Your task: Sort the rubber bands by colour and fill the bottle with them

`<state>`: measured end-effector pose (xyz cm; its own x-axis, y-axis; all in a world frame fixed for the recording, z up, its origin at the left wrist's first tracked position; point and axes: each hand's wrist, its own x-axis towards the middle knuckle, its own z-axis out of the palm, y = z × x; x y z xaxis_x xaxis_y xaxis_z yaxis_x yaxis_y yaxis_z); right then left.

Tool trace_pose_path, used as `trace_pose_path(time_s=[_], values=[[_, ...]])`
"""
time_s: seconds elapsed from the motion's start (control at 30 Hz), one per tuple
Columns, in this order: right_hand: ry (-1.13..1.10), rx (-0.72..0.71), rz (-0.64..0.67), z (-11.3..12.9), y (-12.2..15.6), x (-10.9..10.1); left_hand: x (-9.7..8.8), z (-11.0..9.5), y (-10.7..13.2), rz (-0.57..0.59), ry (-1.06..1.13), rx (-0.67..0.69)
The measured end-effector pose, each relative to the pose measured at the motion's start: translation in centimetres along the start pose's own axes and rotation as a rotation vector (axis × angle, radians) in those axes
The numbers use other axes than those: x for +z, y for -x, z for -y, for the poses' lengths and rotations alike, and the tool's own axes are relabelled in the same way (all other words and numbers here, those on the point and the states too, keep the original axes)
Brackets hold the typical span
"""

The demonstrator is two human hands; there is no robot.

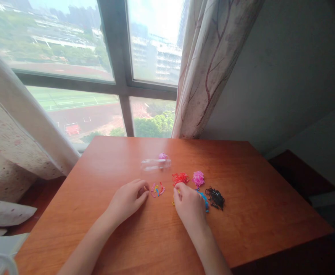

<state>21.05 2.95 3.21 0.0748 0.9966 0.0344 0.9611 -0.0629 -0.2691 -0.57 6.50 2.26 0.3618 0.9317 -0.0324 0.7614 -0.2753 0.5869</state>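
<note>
A small mixed group of coloured rubber bands (157, 190), pink, yellow, blue and red, lies between my two hands. Just left of it rests my left hand (131, 196), fingers curled and thumb close to the index finger; anything between the tips is too small to name. My right hand (189, 204) is closed in a pinch over the sorted piles, a speck of yellow showing at its fingertips. Yellow rubber bands (173, 203) peek out beside it. It partly covers the blue rubber bands (205, 202) and touches the near edge of the red rubber bands (180, 178) in view.
Pink rubber bands (198, 178) and black rubber bands (215, 198) form piles at the right. Behind the mixed group, a clear plastic container (156, 164) lies near a pinkish-purple item (163, 156). The wooden table (104, 152) ends at a window with curtains (204, 68).
</note>
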Motion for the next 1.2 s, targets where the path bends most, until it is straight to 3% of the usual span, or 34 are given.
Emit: trace_pose_path(time_s=[0.17,0.47,0.77,1.2], values=[[0.06,-0.043,0.097,0.7,0.2,0.0,0.1,0.2,0.0,-0.004,0.004,-0.001],[0.052,-0.027,0.028,-1.2,-1.7,-1.7,0.4,0.5,-0.2,0.005,-0.009,-0.009],[0.041,-0.182,0.198,-1.9,-3.2,-1.6,0.4,0.4,-0.2,0.019,-0.007,-0.012],[0.128,-0.15,0.218,-1.5,-3.3,-1.8,0.4,0.5,-0.2,0.013,-0.002,-0.004]])
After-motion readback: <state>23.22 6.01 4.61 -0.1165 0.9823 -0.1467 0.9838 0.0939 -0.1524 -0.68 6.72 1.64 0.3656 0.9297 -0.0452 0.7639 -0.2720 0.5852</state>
